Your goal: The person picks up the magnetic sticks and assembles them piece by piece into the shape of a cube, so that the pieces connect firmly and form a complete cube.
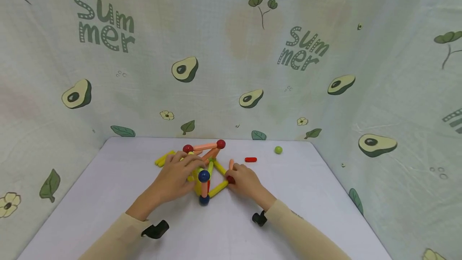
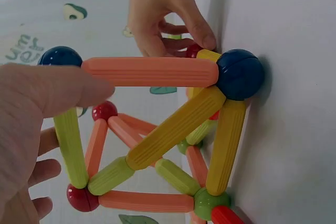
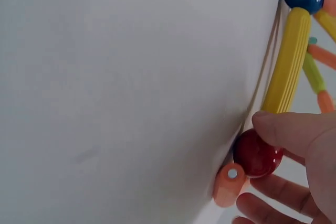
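Observation:
A frame of magnetic rods and balls stands on the table, with an upper blue ball [image 1: 203,176] above a lower blue ball [image 1: 204,200] and an orange rod [image 2: 152,72] joining them. My left hand [image 1: 175,179] holds the frame at its upper blue corner, the thumb over the ball and the rod's end, the other fingers beyond a lime rod [image 2: 72,148]. Low on the right side, my right hand [image 1: 247,181] pinches a dark red ball [image 3: 257,153] between thumb and fingers. A yellow rod [image 3: 287,61] runs from that ball to the lower blue one. Beside the red ball lies a loose-looking orange rod [image 3: 227,188].
Yellow rods [image 1: 164,159] lie left of the frame, behind my left hand. A short red rod [image 1: 250,159] and a green ball [image 1: 278,150] rest farther back on the right. Patterned cloth [image 1: 216,51] rises behind the white table [image 1: 306,196].

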{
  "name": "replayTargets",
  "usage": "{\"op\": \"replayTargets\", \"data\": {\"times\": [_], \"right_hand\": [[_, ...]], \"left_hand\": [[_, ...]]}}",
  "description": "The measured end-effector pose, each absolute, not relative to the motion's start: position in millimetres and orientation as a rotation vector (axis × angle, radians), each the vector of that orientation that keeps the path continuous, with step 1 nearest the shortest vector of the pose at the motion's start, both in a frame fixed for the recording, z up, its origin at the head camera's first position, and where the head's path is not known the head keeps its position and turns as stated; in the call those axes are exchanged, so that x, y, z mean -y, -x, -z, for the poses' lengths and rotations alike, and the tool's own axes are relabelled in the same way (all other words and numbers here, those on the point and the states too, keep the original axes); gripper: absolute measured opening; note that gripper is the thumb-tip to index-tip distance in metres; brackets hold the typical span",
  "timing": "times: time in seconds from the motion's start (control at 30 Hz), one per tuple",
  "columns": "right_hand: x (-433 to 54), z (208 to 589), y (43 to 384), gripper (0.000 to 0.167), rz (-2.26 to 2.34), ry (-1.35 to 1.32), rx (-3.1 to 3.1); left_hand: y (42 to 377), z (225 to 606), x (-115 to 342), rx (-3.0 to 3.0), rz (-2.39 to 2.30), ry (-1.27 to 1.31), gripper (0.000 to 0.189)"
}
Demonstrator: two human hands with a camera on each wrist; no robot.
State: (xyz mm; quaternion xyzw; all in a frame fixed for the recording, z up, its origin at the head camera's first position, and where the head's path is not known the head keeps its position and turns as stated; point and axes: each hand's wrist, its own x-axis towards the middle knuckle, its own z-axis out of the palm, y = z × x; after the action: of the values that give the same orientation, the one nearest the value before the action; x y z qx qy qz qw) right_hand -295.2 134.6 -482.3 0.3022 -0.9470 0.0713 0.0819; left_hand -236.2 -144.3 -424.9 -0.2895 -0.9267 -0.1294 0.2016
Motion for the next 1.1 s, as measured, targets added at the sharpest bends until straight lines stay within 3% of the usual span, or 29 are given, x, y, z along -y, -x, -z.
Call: {"op": "replayTargets", "data": {"times": [0.17,0.4,0.77,1.1], "right_hand": [[-134,483,284,0.026,-0.262,-0.897,2.803],[-127,481,275,0.025,-0.275,-0.932,2.779],[-119,477,270,0.015,-0.373,-1.015,2.834],[-160,459,283,0.011,-0.616,-0.981,2.903]], "left_hand": [[232,431,143,2.603,0.407,0.876,0.066],[232,437,143,2.597,0.523,0.807,0.049],[234,441,158,2.584,0.624,0.762,0.048],[234,445,160,2.584,0.606,0.793,0.043]]}}
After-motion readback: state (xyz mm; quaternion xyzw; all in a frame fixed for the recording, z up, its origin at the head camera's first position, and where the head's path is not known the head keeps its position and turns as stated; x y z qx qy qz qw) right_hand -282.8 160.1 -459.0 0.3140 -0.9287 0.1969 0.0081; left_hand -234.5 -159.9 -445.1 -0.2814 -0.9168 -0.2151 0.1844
